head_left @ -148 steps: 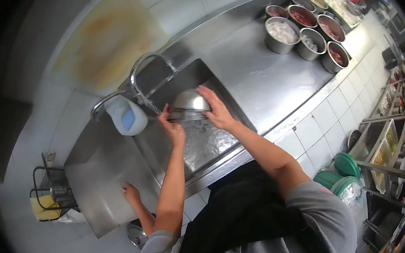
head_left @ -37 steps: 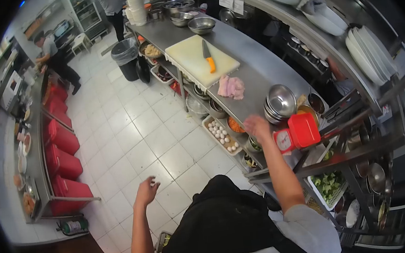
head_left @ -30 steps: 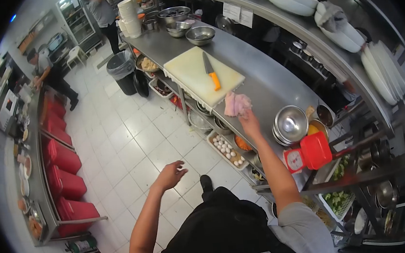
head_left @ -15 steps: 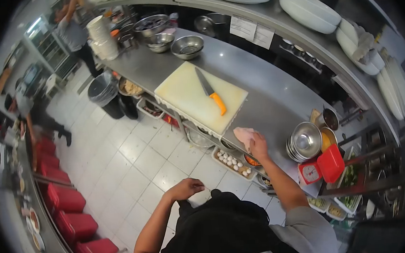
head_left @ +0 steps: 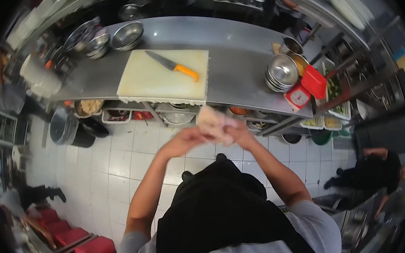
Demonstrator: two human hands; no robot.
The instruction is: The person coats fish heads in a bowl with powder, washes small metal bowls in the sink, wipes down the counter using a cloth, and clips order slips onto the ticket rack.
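Note:
A pale pink, limp piece of what looks like raw chicken (head_left: 211, 122) is held in front of my body, blurred by motion. My right hand (head_left: 238, 134) grips its right side. My left hand (head_left: 187, 141) is closed at its lower left edge, the fingertips partly hidden and smeared. Beyond my hands lies a white cutting board (head_left: 145, 83) on the steel counter, and the chicken is held just off its near edge. A knife with an orange handle (head_left: 186, 72) rests on the board, its blade pointing to the far left.
Steel bowls (head_left: 127, 35) stand at the counter's back left. Stacked steel bowls (head_left: 283, 70) and a red scale (head_left: 299, 98) stand on the right. A black bin (head_left: 70, 128) is on the floor at left. One person (head_left: 375, 169) is at right; others are at left.
My right hand has brought the chicken off the counter edge toward my body. My left hand has risen to meet it. The view has turned to the right.

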